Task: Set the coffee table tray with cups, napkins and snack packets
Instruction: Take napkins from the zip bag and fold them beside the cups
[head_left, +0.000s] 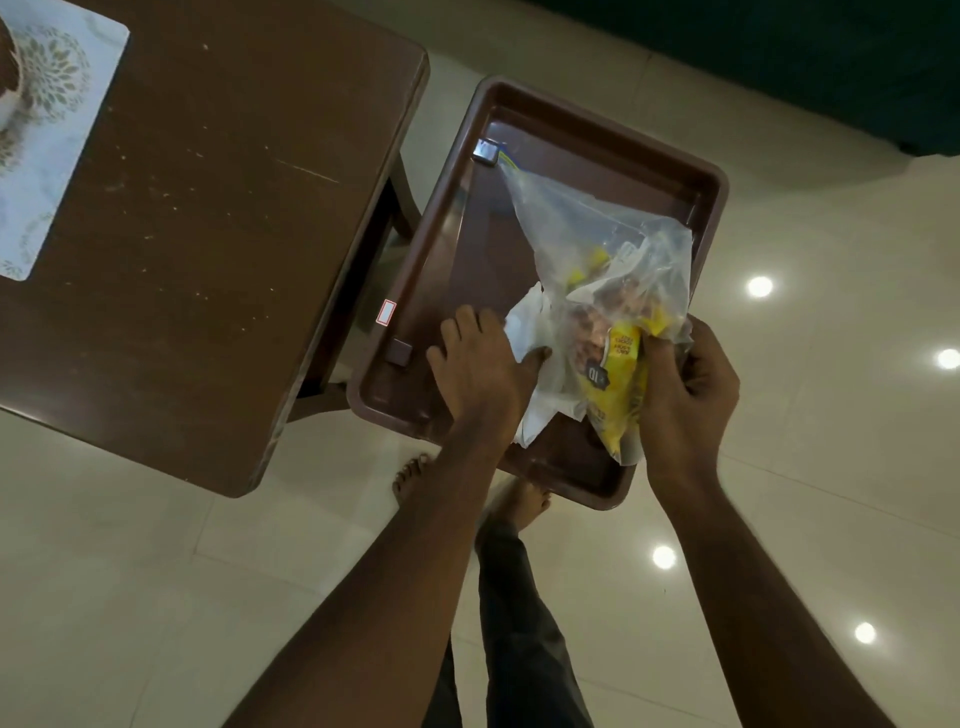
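A brown plastic tray (457, 171) is held above the floor to the right of the coffee table. A clear zip bag (582, 223) lies in it, holding yellow snack packets (615, 384) and brown snacks. White napkins (530, 332) show under the bag's near end. My left hand (478, 364) rests on the tray's near left part, thumb touching the napkins and bag. My right hand (685, 389) grips the bag's near right corner together with a yellow packet. How the tray is supported is hidden.
The dark brown coffee table (208, 234) fills the left, with a white patterned placemat (47, 140) at its far left corner. Below lie cream floor tiles with lamp reflections and my bare feet (514, 504). A dark green sofa edge (779, 52) lies beyond the tray.
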